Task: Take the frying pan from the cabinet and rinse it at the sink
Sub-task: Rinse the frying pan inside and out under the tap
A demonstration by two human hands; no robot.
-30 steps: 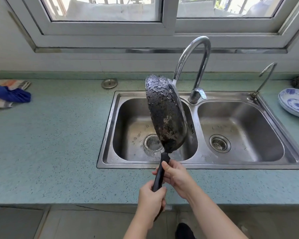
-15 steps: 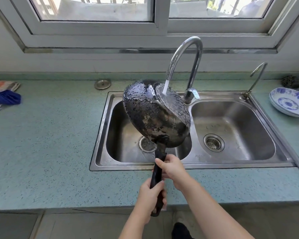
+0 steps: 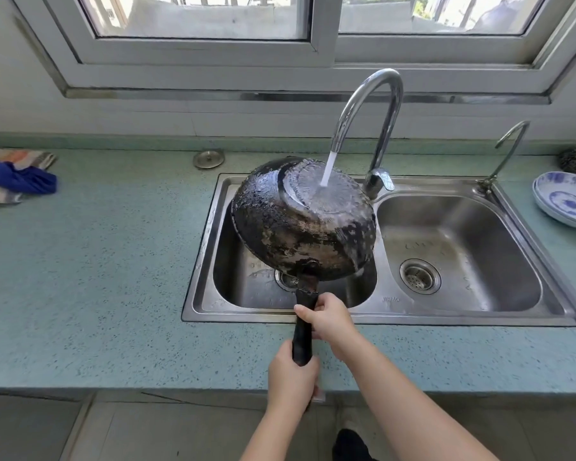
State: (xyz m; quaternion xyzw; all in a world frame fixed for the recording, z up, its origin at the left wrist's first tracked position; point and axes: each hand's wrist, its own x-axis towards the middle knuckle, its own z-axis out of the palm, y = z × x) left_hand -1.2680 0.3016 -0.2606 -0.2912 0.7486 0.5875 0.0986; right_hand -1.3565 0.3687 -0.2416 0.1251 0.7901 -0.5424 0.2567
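- While water (image 3: 328, 169) from the faucet (image 3: 369, 104) falls onto it, the frying pan (image 3: 300, 224) hangs over the left basin of the sink (image 3: 446, 317). It is turned so that its blackened, flaking underside faces up and toward the person.
- The stream lands on the far right part of that underside and spreads across it.
- The handle (image 3: 302, 327) runs from the pan's near edge back toward the person, so the long axis lies near to far and the pan's body sits beyond both hands.
- The right hand (image 3: 330, 319) is wrapped round the handle higher up, closer to the pan.
- The left hand (image 3: 291, 380) is clenched round the handle's end, nearest the body and above the counter (image 3: 97, 294).
- By the look of it, the pan is out of the cabinet and the rinse is under way on the outside. The cooking side faces away and cannot be seen.
- Wetting that side would likely mean rolling the handle about its own length, the right hand steering and the left steadying the end.
- With the weight well beyond both grips and the handle possibly wet, the pan could twist or dip toward the basin.
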